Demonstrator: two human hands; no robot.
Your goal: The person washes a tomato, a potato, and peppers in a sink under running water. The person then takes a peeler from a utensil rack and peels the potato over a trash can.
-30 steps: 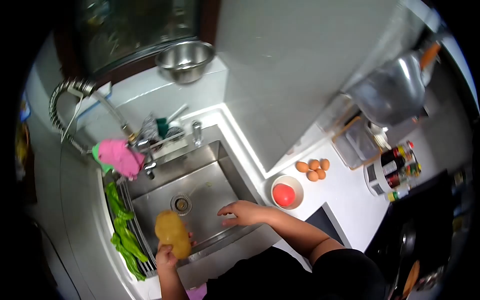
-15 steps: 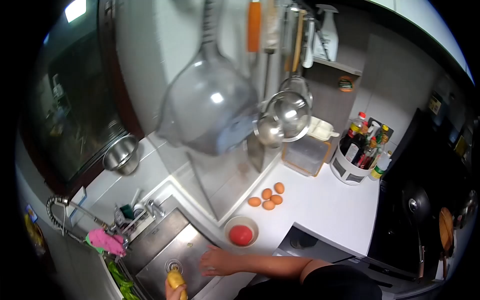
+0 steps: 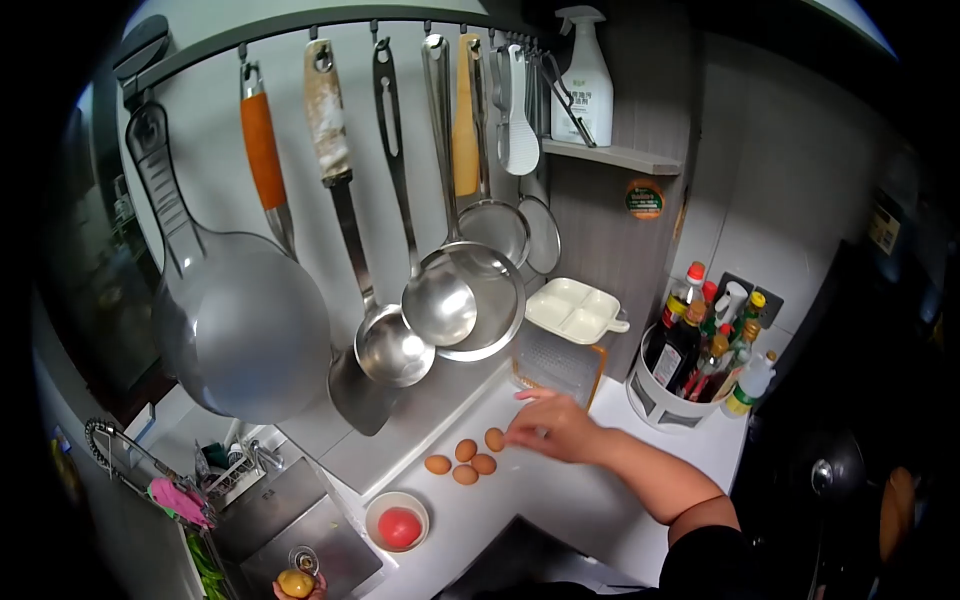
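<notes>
the left hand's (image 3: 317, 590) fingers curl around a yellow potato (image 3: 296, 582), closed against its sides; the frame's lower edge cuts off the rest of the grip. the potato is over the sink (image 3: 325, 525), near the drain (image 3: 303, 558), and its visible part looks whole.

the right hand (image 3: 560, 428) is off over the counter (image 3: 590, 500), blurred, one finger reaching out and the others loosely bent, with a gap between the upper finger and the lower ones. it pinches nothing i can see. its tips are right by the nearest of five brown eggs (image 3: 466, 450); whether they touch it, i can't tell.

as for how far things have got, it looks early to me: the eggs lie unbroken in a loose cluster, a round red thing, probably a tomato (image 3: 400, 527), sits uncut in a small bowl (image 3: 391, 500), and the green peppers (image 3: 206, 568) by the sink show no cuts in the part i can see. opening or cutting any of these is not yet done.

further out, a glass container (image 3: 562, 368) lies behind the right hand, partly hidden by it, with a divided white dish (image 3: 573, 310) above. a white caddy (image 3: 665, 408) holds bottles beyond. the bowl stands between sink and eggs, and a big hanging scoop (image 3: 240, 330) blocks some of the window side.
</notes>
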